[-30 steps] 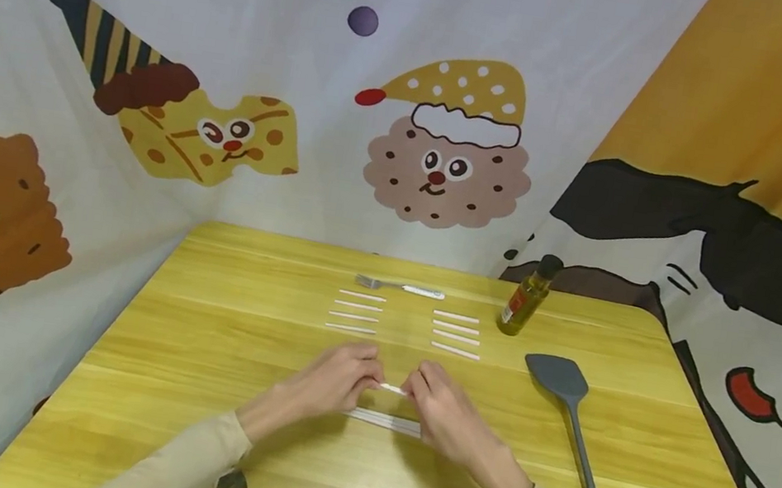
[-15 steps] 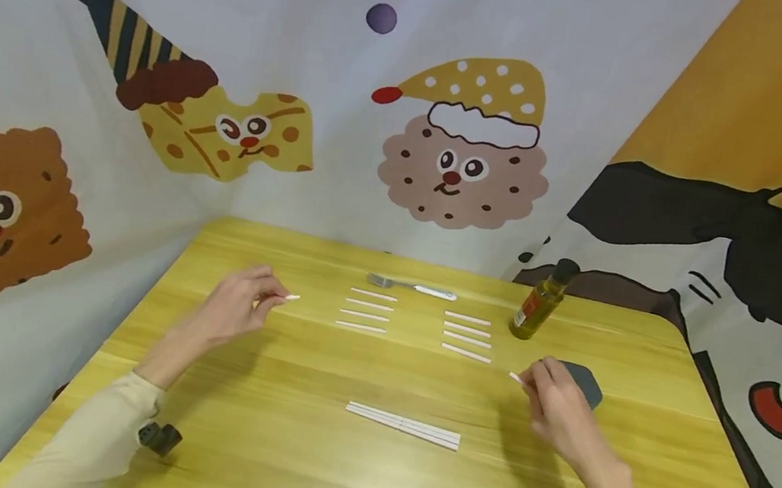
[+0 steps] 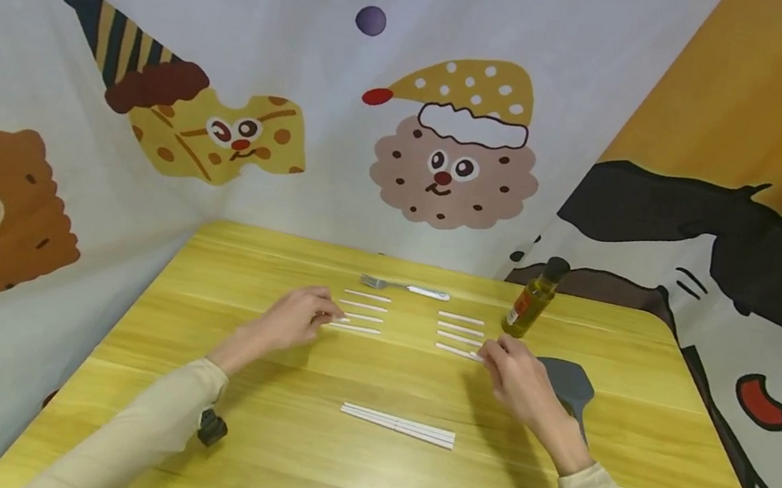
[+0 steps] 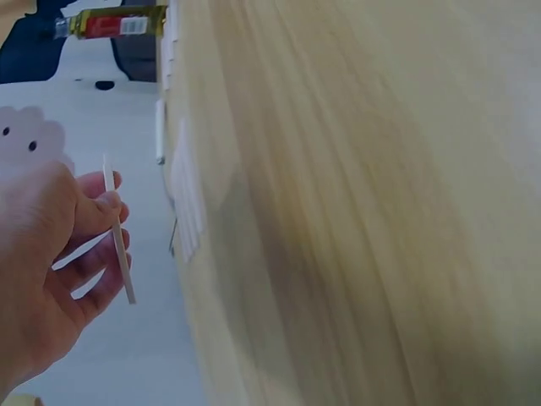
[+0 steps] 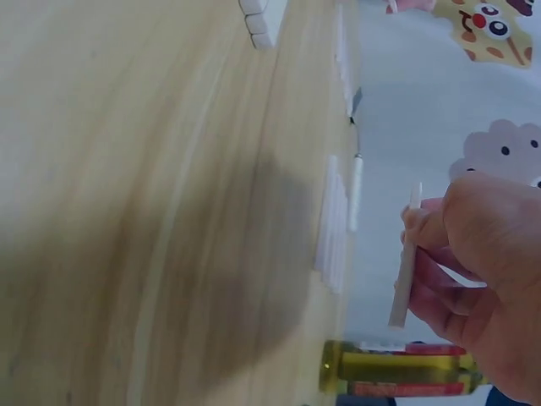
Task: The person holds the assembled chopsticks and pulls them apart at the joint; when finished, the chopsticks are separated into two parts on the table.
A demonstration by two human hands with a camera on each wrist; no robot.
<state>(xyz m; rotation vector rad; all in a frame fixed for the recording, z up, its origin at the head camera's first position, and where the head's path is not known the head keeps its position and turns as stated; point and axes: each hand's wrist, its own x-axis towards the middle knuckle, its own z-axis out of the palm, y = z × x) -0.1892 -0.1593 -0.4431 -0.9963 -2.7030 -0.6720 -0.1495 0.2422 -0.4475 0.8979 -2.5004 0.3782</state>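
My left hand (image 3: 294, 318) pinches a short, thin white stick (image 4: 122, 258) between thumb and fingers. In the head view it is at the left end of a column of several white sticks (image 3: 365, 306) lying side by side. Another short white stick (image 5: 404, 288) is pinched by my right hand (image 3: 518, 376), which is just right of a second column of sticks (image 3: 460, 328). Both wrist views show the held sticks raised above the table. Nearer to me lies a flat bundle of longer white sticks (image 3: 397, 425), with a faint line across its middle.
Behind the two columns lies a fork (image 3: 424, 291) with a white handle. An oil bottle (image 3: 528, 307) with a dark cap stands at the back right. A grey spatula (image 3: 569, 382) lies partly hidden behind my right forearm. A printed cloth (image 3: 305, 215) hangs behind the wooden table (image 3: 241, 456).
One second ago my hands were together at one white stick. They then went wide apart, a short piece in each, and now have come back inward to the outer ends of the two columns.
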